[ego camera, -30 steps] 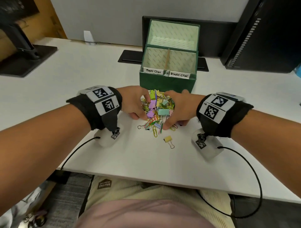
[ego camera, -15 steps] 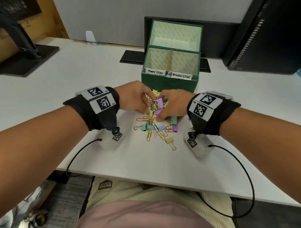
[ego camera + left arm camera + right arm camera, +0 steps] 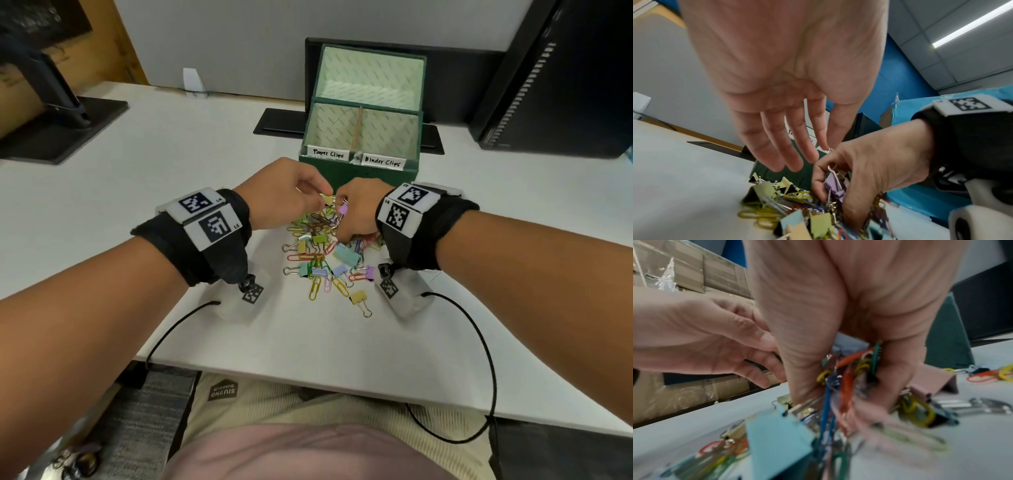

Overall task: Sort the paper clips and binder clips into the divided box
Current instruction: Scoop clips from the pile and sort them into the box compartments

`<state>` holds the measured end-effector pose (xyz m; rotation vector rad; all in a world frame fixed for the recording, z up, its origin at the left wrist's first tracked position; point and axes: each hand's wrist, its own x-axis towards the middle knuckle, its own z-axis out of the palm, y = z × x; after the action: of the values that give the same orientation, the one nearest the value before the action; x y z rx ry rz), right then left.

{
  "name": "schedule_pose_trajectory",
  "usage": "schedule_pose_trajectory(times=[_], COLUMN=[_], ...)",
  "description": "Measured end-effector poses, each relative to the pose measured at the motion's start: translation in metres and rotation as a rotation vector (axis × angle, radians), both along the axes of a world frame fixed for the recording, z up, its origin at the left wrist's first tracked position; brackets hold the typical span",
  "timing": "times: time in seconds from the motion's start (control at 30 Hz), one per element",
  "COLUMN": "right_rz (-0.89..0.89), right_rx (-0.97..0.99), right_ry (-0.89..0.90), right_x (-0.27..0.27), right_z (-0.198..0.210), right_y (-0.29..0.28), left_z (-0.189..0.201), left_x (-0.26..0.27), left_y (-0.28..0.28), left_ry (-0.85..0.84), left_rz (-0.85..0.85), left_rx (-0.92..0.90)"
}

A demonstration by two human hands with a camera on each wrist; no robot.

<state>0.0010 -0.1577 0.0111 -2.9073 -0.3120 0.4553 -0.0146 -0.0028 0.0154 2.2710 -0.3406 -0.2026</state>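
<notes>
A pile of coloured paper clips and binder clips (image 3: 318, 257) lies on the white table in front of the green divided box (image 3: 356, 171). The box's left compartment (image 3: 334, 126) is labelled "Paper Clips" and its right compartment (image 3: 390, 133) "Binder Clips"; both look empty. My right hand (image 3: 342, 219) grips a tangled bunch of clips (image 3: 851, 369) just above the pile, with a purple binder clip (image 3: 833, 183) at the top. Beside it, my left hand (image 3: 797, 162) hovers with fingers nearly straight, tips close to the bunch, holding nothing I can see.
One yellow binder clip (image 3: 359, 297) lies apart, nearer the table's front edge. The box lid (image 3: 371, 75) stands upright behind the compartments. A monitor stand (image 3: 51, 113) is at the far left, a black tower (image 3: 565, 85) at the far right.
Both hands have risen off the pile and shifted toward the box. My right hand has lifted a bunch of clips, my left has loosened, and more clips now lie spread on the table.
</notes>
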Motion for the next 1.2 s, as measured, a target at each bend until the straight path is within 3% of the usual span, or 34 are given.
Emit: schedule_pose_trajectory(times=[0.1, 0.3, 0.47, 0.57, 0.7, 0.77, 0.87, 1.07, 1.2], right_rz=[-0.027, -0.194, -0.389, -0.444, -0.417, -0.335, -0.196, 0.08, 0.096], right_rx=[0.017, 0.257, 0.633, 0.863, 0.977, 0.925, 0.688, 0.109, 0.097], right_ry=[-0.005, 0.081, 0.274, 0.372, 0.363, 0.362, 0.34, 0.132, 0.135], right_x=[0.004, 0.011, 0.014, 0.014, 0.012, 0.007, -0.004, -0.009, -0.01], right_z=[-0.001, 0.004, 0.015, 0.024, 0.04, 0.048, 0.052, 0.057, 0.063], right_y=[-0.006, -0.025, -0.037, -0.037, -0.031, -0.023, -0.008, 0.002, 0.0], left_z=[-0.001, -0.012, -0.022, -0.024, -0.027, -0.026, -0.021, -0.03, -0.037], left_x=[-0.002, -0.006, -0.006, -0.007, -0.004, -0.002, -0.001, -0.004, -0.002], left_y=[-0.001, -0.01, -0.029, -0.043, -0.054, -0.059, -0.065, -0.073, -0.074], left_ry=[0.024, 0.149, 0.208, 0.358, 0.635, 0.765, 0.884, 0.917, 0.953], left_rz=[0.061, 0.211, 0.326, 0.382, 0.408, 0.364, 0.283, 0.322, 0.327], left_rx=[-0.118, -0.411, -0.579, -0.753, -1.118, -1.318, -1.578, -1.716, -1.799])
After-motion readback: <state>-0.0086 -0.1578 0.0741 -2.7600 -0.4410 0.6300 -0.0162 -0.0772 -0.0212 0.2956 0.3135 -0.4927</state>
